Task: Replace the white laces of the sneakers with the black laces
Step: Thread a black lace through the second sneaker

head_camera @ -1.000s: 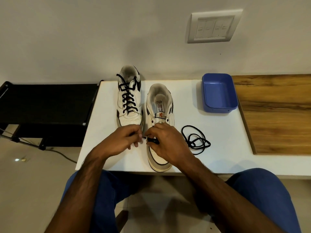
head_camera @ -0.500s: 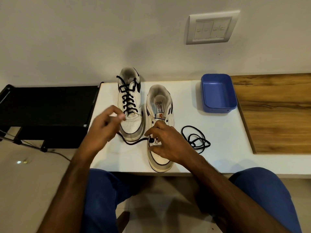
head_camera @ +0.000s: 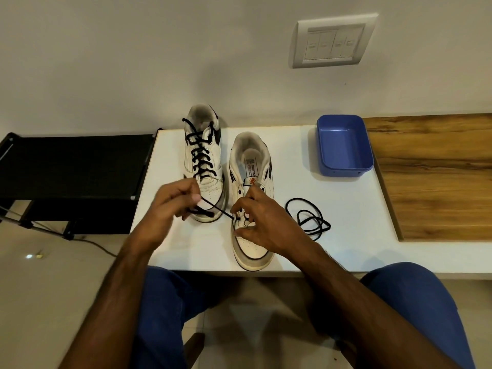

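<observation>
Two white sneakers stand on the white table (head_camera: 346, 251). The left sneaker (head_camera: 206, 166) is laced with a black lace. The right sneaker (head_camera: 251, 203) has bare upper eyelets. A black lace (head_camera: 217, 209) runs taut from the lowest left eyelet of the right sneaker up to my left hand (head_camera: 173, 206), which pinches it between thumb and fingers. My right hand (head_camera: 262, 222) grips the front part of the right sneaker, fingers curled over its lower eyelets. The lace's remaining length (head_camera: 308, 218) lies coiled on the table to the right of that shoe.
A blue plastic tub (head_camera: 344, 145) sits at the table's back right. A wooden surface (head_camera: 436, 177) adjoins the table on the right. A black rack (head_camera: 72, 171) stands to the left. My knees in blue trousers are below the table's front edge.
My left hand swung out to the left, drawing the lace through the eyelet, then came back toward the shoe with the lace taut. My right hand stayed on the right sneaker.
</observation>
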Demonstrator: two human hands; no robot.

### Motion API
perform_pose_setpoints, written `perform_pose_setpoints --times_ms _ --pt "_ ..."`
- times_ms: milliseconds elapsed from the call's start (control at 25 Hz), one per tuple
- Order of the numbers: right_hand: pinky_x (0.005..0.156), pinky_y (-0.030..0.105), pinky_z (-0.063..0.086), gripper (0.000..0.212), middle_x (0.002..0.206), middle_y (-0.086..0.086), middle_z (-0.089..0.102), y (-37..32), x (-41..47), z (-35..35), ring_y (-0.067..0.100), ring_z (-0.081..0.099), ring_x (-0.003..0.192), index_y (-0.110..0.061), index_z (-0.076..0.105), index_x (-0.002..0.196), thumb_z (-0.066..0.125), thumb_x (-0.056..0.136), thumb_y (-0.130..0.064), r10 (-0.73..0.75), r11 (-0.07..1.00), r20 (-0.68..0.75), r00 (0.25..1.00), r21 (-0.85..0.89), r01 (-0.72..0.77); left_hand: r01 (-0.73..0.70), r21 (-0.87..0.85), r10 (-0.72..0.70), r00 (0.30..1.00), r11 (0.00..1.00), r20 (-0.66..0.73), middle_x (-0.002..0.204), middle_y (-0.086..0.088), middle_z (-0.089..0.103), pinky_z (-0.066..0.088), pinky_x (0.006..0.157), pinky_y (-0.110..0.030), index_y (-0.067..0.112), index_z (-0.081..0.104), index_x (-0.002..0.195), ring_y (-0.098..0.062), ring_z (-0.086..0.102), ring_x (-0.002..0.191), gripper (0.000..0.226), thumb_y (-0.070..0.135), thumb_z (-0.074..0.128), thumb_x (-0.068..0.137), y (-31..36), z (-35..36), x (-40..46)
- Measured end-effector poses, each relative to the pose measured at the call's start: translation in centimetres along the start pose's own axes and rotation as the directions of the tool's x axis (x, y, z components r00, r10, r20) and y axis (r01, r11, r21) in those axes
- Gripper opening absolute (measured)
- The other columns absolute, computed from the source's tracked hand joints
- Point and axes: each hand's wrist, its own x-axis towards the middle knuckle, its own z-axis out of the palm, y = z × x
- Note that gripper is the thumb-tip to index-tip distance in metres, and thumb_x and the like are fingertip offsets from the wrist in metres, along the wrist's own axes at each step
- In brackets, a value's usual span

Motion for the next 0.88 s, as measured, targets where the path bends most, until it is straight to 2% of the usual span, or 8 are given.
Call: perform_pose_setpoints --times_ms 200,320,400,480,600,680,760,880 --pt "0.078 0.041 0.057 0.047 0.114 -0.005 0.044 0.2 0.1 0.3 0.018 0.062 0.088 -0.02 0.065 0.117 0.087 0.076 -0.025 0.006 1.0 -0.008 1.0 0.008 -0.005 -0.343 -0.39 0.226 0.921 0.855 -0.316 0.053 0.005 0.035 0.022 0.045 -0.029 0.021 0.042 0.059 -0.014 0.028 0.043 0.015 0.016 0.041 0.074 2.3 -2.6 -0.6" --pt "0.078 0.041 0.057 0.048 0.114 -0.004 0.045 0.2 0.2 0.4 0.019 0.062 0.089 -0.02 0.065 0.117 0.088 0.075 -0.024 0.01 1.0 -0.009 1.0 0.012 -0.01 -0.449 -0.354 0.299 0.865 0.821 -0.403 0.059 0.005 0.044 0.026 0.046 -0.027 0.019 0.04 0.067 -0.015 0.037 0.046 0.017 0.019 0.052 0.079 3.2 -3.5 -0.9" --pt "0.079 0.039 0.057 0.047 0.113 -0.005 0.045 0.0 0.2 0.4 0.017 0.061 0.089 -0.02 0.065 0.118 0.087 0.076 -0.023 0.025 0.999 0.004 1.0 0.024 -0.025 -0.416 -0.124 0.327 0.838 0.901 -0.436 0.061 -0.003 0.042 0.028 0.045 -0.03 0.017 0.043 0.07 -0.022 0.036 0.05 0.019 0.023 0.051 0.087 3.2 -3.7 -1.0" --pt "0.077 0.029 0.056 0.044 0.108 -0.006 0.049 0.1 0.0 -0.5 0.014 0.061 0.087 -0.02 0.067 0.118 0.085 0.079 -0.019 0.035 0.992 0.042 0.998 0.118 -0.04 -0.262 0.318 0.365 0.871 0.911 -0.328 0.061 -0.004 0.045 0.033 0.048 -0.029 0.015 0.051 0.075 -0.022 0.041 0.053 0.032 0.04 0.052 0.095 2.6 -3.5 -1.1" --pt "0.075 0.022 0.055 0.026 0.103 -0.006 0.065 0.9 -0.5 -3.7 0.012 0.065 0.087 -0.024 0.07 0.11 0.075 0.088 -0.01 0.1 0.909 -0.015 0.995 0.408 -0.086 -0.084 0.851 0.316 0.943 0.518 -0.1 0.051 0.012 0.044 0.03 0.049 -0.022 0.021 0.06 0.084 -0.004 0.046 0.048 0.045 0.06 0.042 0.097 1.1 -2.1 -1.1" --pt "0.076 0.024 0.057 0.018 0.103 -0.01 0.07 2.3 -0.9 -5.9 0.009 0.067 0.088 -0.026 0.07 0.101 0.067 0.094 -0.01 0.211 0.899 -0.113 0.971 0.413 -0.147 -0.096 0.814 0.229 0.972 0.572 -0.046 0.051 0.01 0.047 0.034 0.049 -0.022 0.025 0.062 0.091 -0.008 0.048 0.047 0.035 0.057 0.049 0.099 0.8 -0.6 -0.8" --pt "0.073 0.021 0.053 0.016 0.1 -0.013 0.07 4.0 -1.4 -7.4 0.007 0.066 0.086 -0.027 0.069 0.096 0.065 0.095 -0.011 0.284 0.935 -0.13 0.95 0.257 -0.244 -0.102 0.624 0.15 0.988 0.775 -0.025 0.059 0.005 0.055 0.039 0.053 -0.021 0.025 0.063 0.095 -0.014 0.052 0.055 0.019 0.044 0.058 0.098 1.0 0.7 -0.2" --pt "0.072 0.02 0.049 0.016 0.098 -0.011 0.067 6.0 -2.0 -8.1 0.01 0.064 0.089 -0.028 0.068 0.096 0.068 0.093 -0.012 0.343 0.938 0.038 0.938 0.032 -0.345 -0.174 0.58 0.147 0.985 0.796 0.095 0.067 0.01 0.06 0.041 0.055 -0.02 0.026 0.064 0.098 -0.012 0.056 0.061 0.011 0.037 0.06 0.097 0.8 2.8 0.4"
